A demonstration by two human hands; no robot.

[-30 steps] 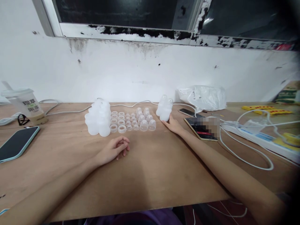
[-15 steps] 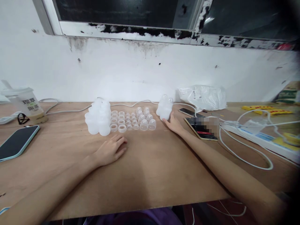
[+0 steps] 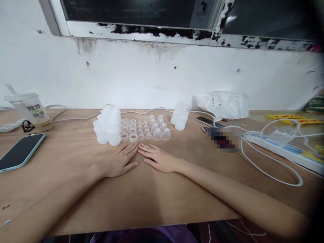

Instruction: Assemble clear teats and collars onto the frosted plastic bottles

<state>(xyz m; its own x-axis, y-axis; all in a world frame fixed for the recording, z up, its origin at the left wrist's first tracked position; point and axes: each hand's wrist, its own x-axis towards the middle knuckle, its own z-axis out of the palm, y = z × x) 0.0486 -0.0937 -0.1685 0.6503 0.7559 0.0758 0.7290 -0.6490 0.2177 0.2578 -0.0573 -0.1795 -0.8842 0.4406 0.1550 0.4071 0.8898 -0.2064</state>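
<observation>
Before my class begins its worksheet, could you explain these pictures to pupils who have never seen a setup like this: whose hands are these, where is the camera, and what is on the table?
There is no robot here. All the pictures come from one camera on a person's head, looking forward and down, so the hands are the wearer's own.

The left hand and right hand lie flat on the wooden table, fingertips close together. Neither holds anything.

Beyond them, from left to right, are clustered whitish bottles, rings, small clear teat-like pieces, clear domes and a smaller group of bottles with clear tops. At far left are a drink cup and a phone.
</observation>
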